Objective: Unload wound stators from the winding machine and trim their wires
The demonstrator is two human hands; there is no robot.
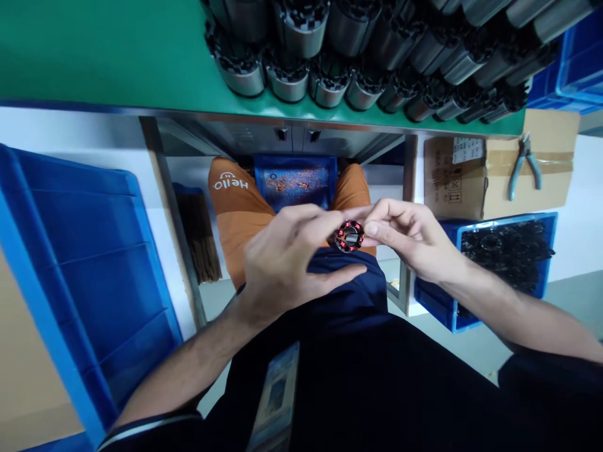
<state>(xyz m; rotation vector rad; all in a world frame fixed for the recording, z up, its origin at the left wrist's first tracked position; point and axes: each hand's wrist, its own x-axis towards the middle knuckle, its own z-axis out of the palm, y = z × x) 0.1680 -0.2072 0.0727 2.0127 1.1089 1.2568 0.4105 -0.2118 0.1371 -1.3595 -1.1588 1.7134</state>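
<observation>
Because the face with the red windings is turned up, the small wound stator point(349, 236) seems held for a clear look at its coils; it sits over the lap, between the two hands. The right hand point(409, 242) pinches its right edge, thumb on the near side and fingertips bent close behind, a light grip that leaves most of the face uncovered. The left hand point(282, 257) is spread wide: its thumb stretches out on the near side, clear of the ring, while its fingers reach the left edge, apparently as a steadying touch. Whether hidden fingertips support it underneath, I cannot tell.

Beyond, between the knees, a blue tray point(296, 161) holds coppery bits, probably set there to catch whatever drops. On the far green bench point(117, 50), metal cylinders point(330, 91) stand in close rows, perhaps to save room. Pliers point(525, 164) lie on a carton point(504, 194) at right, seemingly within arm's reach.
</observation>
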